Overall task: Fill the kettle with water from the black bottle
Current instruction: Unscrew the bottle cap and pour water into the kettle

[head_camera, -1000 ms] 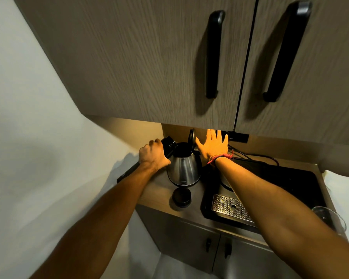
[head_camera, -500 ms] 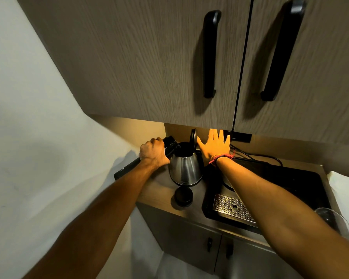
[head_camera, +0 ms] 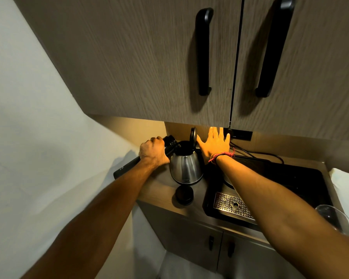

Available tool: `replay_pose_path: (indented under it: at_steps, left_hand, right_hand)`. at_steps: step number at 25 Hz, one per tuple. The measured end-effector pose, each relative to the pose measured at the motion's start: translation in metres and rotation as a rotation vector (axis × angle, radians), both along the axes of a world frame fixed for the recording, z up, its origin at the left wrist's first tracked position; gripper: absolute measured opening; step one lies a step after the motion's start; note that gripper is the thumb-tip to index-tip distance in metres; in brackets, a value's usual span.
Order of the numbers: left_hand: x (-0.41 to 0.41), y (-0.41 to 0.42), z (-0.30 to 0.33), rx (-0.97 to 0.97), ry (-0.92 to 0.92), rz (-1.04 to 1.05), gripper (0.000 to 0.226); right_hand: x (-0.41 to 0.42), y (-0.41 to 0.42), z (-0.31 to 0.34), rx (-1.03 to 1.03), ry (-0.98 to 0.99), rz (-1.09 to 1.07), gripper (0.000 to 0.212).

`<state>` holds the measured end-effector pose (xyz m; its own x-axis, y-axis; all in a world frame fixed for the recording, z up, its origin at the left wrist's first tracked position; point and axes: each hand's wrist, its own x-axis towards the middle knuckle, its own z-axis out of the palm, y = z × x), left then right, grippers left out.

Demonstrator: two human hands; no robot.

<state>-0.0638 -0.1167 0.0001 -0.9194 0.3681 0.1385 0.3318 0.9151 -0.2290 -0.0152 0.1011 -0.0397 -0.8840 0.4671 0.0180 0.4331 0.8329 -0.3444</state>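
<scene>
A steel kettle (head_camera: 186,169) stands on the counter with its black lid (head_camera: 193,136) flipped up. My left hand (head_camera: 152,153) grips the black bottle (head_camera: 127,168), which is tilted, its open mouth (head_camera: 170,142) at the kettle's rim. No stream of water can be made out. My right hand (head_camera: 215,144) is spread flat, fingers apart, against the kettle's handle side just behind the lid; the handle itself is hidden by it. A round black cap (head_camera: 184,195) lies on the counter in front of the kettle.
A black induction hob (head_camera: 302,178) with a perforated metal grille (head_camera: 233,206) lies right of the kettle. Cables (head_camera: 256,153) run along the back wall. A clear glass (head_camera: 333,217) stands at the right edge. Wall cupboards (head_camera: 149,57) hang low overhead.
The view has shifted slightly. Both hands, the bottle and the kettle keep their positions; the bottle stays tilted at the kettle's opening.
</scene>
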Motion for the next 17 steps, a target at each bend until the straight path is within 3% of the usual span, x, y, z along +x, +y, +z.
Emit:
replay_pose_path:
  at_steps: [17]
  left_hand:
    - [-0.0023, 0.0010, -0.0025, -0.020, -0.011, 0.022, 0.066]
  right_hand:
    - [-0.0005, -0.0017, 0.0017, -0.001, -0.014, -0.002, 0.092]
